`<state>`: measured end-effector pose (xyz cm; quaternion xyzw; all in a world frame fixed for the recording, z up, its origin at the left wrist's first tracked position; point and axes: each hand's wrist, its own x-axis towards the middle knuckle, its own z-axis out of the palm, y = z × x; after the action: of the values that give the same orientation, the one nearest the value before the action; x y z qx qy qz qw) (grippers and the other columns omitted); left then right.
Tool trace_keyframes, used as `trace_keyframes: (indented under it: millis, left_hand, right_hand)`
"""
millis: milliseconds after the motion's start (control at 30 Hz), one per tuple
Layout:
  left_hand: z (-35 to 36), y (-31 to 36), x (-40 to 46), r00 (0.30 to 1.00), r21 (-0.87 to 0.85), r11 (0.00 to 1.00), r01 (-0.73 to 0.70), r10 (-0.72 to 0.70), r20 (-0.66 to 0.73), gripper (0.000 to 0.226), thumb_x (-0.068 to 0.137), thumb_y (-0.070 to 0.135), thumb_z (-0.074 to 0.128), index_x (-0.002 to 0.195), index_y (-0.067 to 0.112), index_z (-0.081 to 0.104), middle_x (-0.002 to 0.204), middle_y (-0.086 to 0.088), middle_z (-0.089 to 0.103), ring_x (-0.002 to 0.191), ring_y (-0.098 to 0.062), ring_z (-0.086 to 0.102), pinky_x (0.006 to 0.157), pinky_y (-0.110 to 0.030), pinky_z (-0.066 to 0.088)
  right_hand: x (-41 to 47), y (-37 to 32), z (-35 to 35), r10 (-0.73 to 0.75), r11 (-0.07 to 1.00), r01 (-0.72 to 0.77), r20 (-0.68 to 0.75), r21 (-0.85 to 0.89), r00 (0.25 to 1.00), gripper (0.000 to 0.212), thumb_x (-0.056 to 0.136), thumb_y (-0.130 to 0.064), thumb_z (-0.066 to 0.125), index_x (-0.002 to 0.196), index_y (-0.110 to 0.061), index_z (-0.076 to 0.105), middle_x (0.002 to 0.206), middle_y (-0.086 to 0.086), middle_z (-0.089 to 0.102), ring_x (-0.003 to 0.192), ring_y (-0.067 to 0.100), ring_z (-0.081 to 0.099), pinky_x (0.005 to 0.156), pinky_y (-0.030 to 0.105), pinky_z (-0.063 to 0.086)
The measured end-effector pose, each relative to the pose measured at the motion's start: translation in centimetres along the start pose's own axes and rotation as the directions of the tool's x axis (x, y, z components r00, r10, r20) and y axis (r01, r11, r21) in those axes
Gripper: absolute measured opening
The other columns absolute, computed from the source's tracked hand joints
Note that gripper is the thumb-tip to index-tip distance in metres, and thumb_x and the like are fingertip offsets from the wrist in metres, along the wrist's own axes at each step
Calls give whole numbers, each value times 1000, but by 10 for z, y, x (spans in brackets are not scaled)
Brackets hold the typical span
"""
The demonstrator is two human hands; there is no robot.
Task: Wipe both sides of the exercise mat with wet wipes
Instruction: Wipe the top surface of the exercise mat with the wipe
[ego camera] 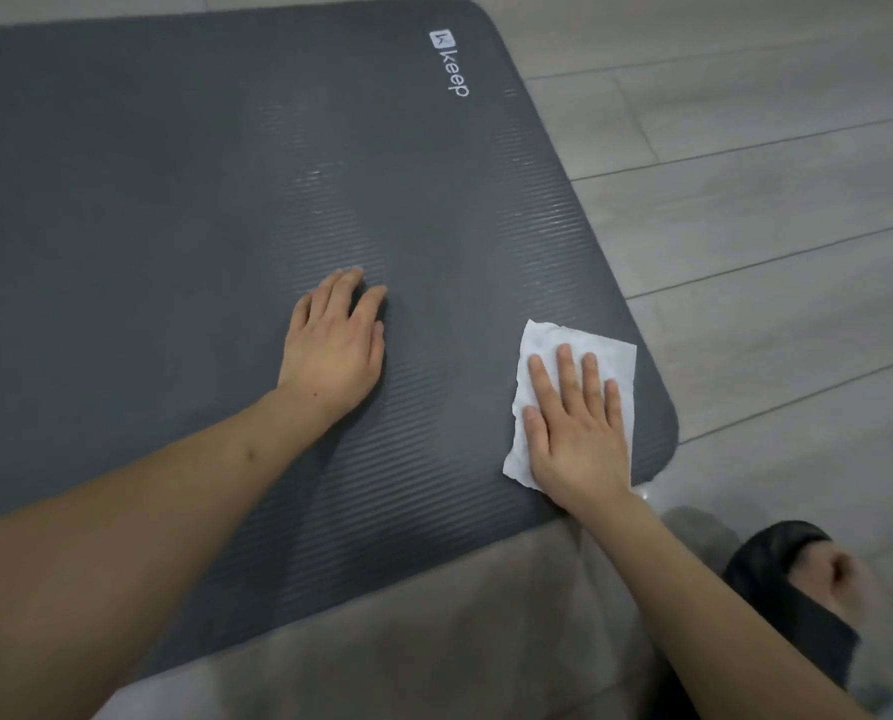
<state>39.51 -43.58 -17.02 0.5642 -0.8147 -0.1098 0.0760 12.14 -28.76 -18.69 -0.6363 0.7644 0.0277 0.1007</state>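
On a grey wooden floor [777, 210] lies the dark grey exercise mat [174, 200], spread flat. A white wet wipe [553, 350] lies near its right corner, pressed under the open right hand [576, 433]. The left hand [335, 345] rests flat and open nearer the mat's middle.

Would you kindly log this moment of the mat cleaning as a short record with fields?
surface: dark grey ribbed foam exercise mat, flat on pale wood-look floor
marking: white "keep" logo near far corner
left hand: flat on mat, empty
right hand: palm pressing white wet wipe onto mat near its right edge
wipe state: spread open, creased
sheen: faint damp streaks beyond the hands
also visible: black slipper, lower right
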Motion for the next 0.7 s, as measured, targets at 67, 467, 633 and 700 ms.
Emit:
trace_keyframes:
  millis: [67, 467, 633, 700]
  left_hand:
    - [-2, -12, 2, 1000, -3, 1000, 19, -19, -13, 43, 103, 28, 40, 144, 18, 47, 155, -10, 38, 147, -32, 30, 120, -50, 27]
    - [-19, -123, -4, 954, -43, 961, 272, -276, -116, 40, 105, 24, 40, 143, 17, 48, 158, -9, 37, 150, -28, 27, 124, -49, 21]
    - [-27, -170, 28, 906, -115, 924, 365, -381, -184, 37, 105, 23, 40, 139, 16, 50, 157, -9, 38, 150, -30, 27, 123, -51, 22]
    - [-29, -190, 46, 905, -124, 925, 359, -378, -194, 37, 105, 23, 41, 138, 15, 52, 156, -10, 40, 150, -31, 29, 122, -51, 24]
  right_hand:
    - [18, -12, -3, -47, 999, 47, 22, -9, 999, 61, 106, -49, 12, 165, -37, -1, 173, -4, -11, 158, 21, -17, 128, 52, 0]
    - [113, -178, -7, -531, 844, 534, 62, -55, 845, 59, 109, -48, 15, 165, -35, 4, 174, -1, -8, 158, 26, -18, 127, 53, -6]
    - [165, -219, -11, -565, 822, 567, 57, -48, 823, 58, 108, -50, 11, 164, -40, 4, 173, -3, -9, 158, 23, -18, 127, 52, -6]
    - [188, -231, -13, -563, 824, 565, 46, -42, 825, 58, 107, -51, 10, 164, -41, 4, 173, -5, -9, 158, 22, -18, 127, 51, -7]
